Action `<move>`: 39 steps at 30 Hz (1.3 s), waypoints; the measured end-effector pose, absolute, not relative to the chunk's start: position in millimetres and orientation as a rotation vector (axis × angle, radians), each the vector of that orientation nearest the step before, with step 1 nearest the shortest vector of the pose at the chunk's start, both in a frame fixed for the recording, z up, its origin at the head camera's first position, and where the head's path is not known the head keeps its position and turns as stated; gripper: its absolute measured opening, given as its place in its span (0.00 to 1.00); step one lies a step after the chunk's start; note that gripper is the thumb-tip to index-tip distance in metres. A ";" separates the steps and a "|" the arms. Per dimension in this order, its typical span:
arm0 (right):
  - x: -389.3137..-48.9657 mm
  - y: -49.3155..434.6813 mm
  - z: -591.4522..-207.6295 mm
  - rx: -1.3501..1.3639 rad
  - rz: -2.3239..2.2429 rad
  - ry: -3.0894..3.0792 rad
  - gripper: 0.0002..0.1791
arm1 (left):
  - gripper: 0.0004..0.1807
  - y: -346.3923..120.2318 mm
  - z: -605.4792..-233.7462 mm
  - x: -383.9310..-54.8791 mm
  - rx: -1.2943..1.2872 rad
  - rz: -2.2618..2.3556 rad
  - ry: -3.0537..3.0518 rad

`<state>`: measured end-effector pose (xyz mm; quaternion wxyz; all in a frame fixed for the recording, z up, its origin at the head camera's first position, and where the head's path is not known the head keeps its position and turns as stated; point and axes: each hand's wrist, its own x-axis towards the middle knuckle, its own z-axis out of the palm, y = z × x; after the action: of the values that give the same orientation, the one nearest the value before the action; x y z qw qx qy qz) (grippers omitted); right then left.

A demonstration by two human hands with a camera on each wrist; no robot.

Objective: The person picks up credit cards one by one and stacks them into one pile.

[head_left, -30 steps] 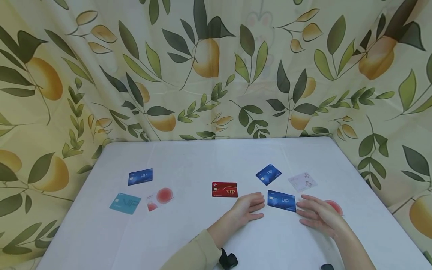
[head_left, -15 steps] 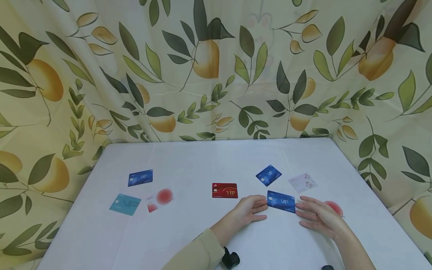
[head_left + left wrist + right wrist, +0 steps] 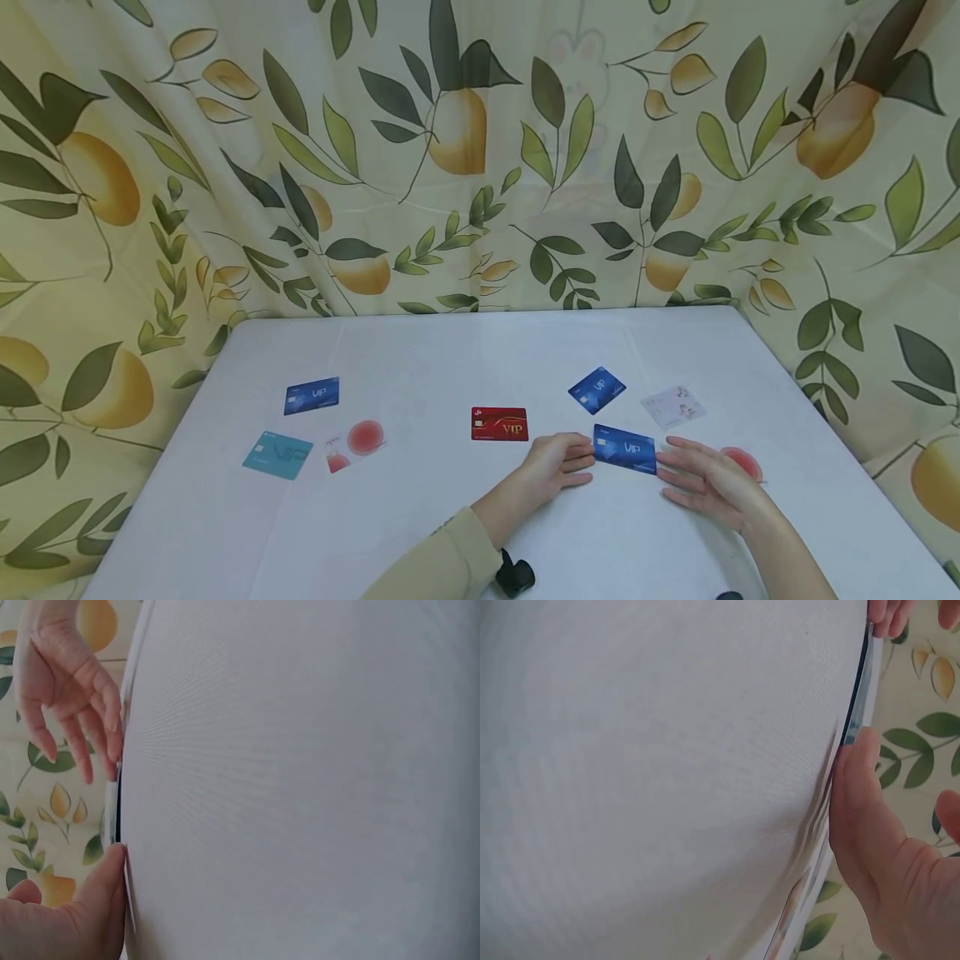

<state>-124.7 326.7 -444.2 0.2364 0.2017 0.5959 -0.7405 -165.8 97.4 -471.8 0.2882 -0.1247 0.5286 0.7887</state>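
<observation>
Left hand [image 3: 546, 467]: fingers extended and loose, tips at the left end of the near blue VIP card [image 3: 625, 449], not curled round it. Right hand [image 3: 708, 479]: fingers slightly parted and relaxed, tips at the card's right end. Contact appears made at the 2 short edges; the wrist views, almost level with the tabletop, do not settle how firmly. The card lies face up on the white surface [image 3: 405, 525], slightly askew, right end nearer the person. Judgement: the hands bracket it from opposite ends because it is thin and flat, its edges offering the handiest purchase.

Surroundings: 7 other cards noted, lying flat. Beyond the bracketed card are the far blue VIP card [image 3: 597, 390], tilted, and the pale figured card [image 3: 673, 406]. The right red-disc card [image 3: 742, 463] is partly hidden by the right hand; in my judgement it is the likeliest obstruction. The red VIP card [image 3: 499, 423] lies near the left hand. Well apart, leftward: the left blue VIP card [image 3: 312, 396], teal card [image 3: 278, 454] and left red-disc card [image 3: 366, 437], obstructing nothing. A fruit-patterned curtain [image 3: 480, 233] closes the far side.
</observation>
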 end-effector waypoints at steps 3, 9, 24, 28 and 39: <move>-125.5 327.2 -444.0 0.539 -2.043 1.609 0.37 | 0.15 98.2 -471.6 -166.1 -0.351 2.108 1.435; -126.1 328.3 -445.2 0.548 -2.078 1.558 0.35 | 0.12 98.2 -471.8 -166.8 -0.384 2.102 1.461; -126.8 334.2 -444.6 0.597 -2.182 1.333 0.13 | 0.13 100.9 -470.6 -167.0 -0.406 2.126 1.462; -127.0 337.6 -446.3 0.561 -2.121 1.357 0.13 | 0.14 100.8 -470.0 -166.9 -0.401 2.121 1.463; -128.9 341.4 -446.6 0.476 -2.166 1.238 0.16 | 0.17 99.4 -467.4 -172.4 -0.413 2.040 1.471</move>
<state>-128.9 341.4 -446.6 0.2965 0.1789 0.4656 -0.8144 -172.4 99.4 -467.4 0.2921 -0.1548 0.5518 0.7656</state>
